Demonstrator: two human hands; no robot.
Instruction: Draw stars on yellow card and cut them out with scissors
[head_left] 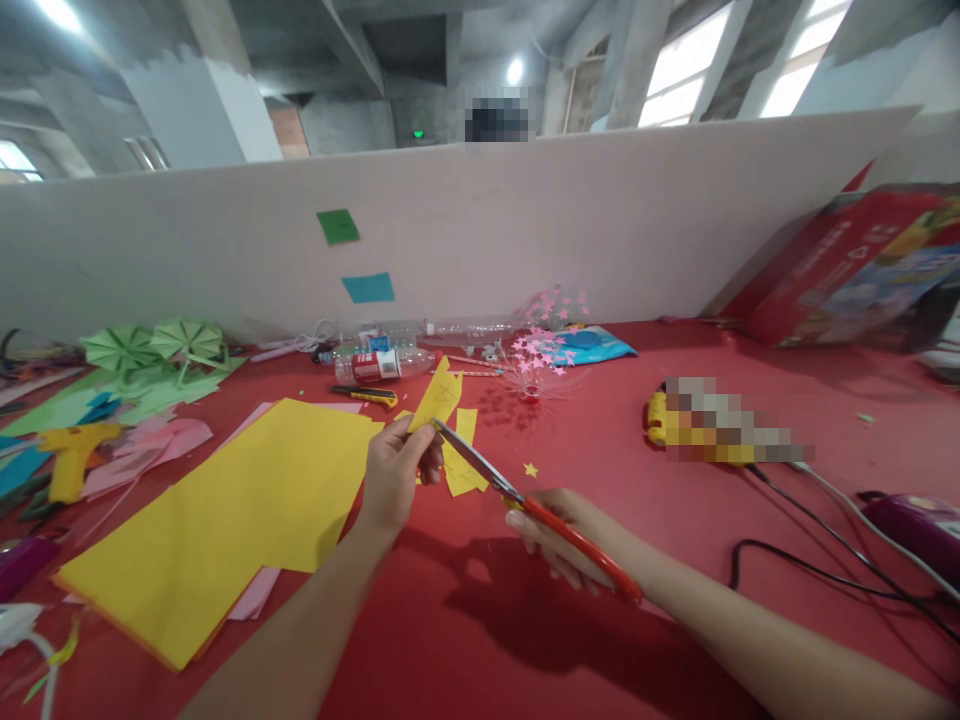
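Red table before you, with paper and small things lying on it.
On your left is a stack of yellow sheets — pink paper shows under its edge — and farther, light-green paper. Toward the middle you have clear plastic bottles, a utility knife, yellow scraps and one small yellow star. Behind this star stands a pink-starred ornament, near a blue packet. On your right lies a yellow device, partly blurred.
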